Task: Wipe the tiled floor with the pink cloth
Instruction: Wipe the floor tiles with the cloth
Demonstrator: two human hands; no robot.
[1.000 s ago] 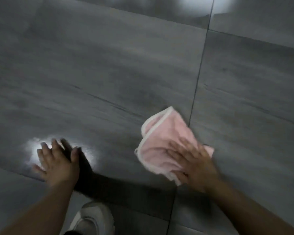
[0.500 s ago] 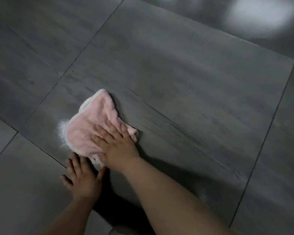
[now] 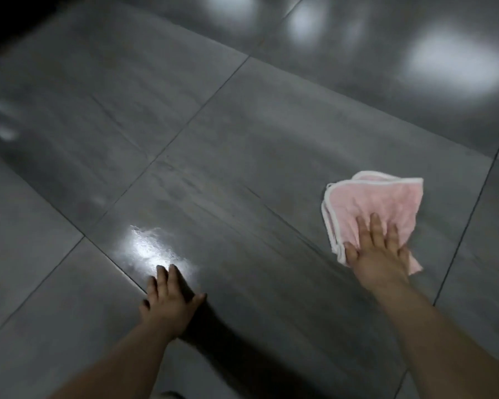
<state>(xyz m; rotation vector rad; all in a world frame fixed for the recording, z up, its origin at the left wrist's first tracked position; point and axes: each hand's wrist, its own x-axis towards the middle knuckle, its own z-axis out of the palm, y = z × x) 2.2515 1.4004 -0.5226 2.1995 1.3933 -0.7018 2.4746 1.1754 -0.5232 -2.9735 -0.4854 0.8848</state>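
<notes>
The pink cloth (image 3: 372, 205), edged in white and folded over, lies on the grey tiled floor (image 3: 242, 156) at the right. My right hand (image 3: 378, 251) presses flat on the cloth's near part, fingers spread over it. My left hand (image 3: 167, 303) rests flat on the floor at lower centre, fingers apart, holding nothing. A bright glossy patch (image 3: 153, 249) shines on the tile just beyond its fingertips.
Large dark grey tiles with thin grout lines (image 3: 167, 145) fill the view. Blurred light reflections (image 3: 455, 61) lie on the far tiles. A dark shadow (image 3: 242, 338) falls on the floor between my forearms.
My right hand has swept the pink cloth from beside my left hand out to the right. My left hand stays planted on the floor. The bright patch is uncovered again.
</notes>
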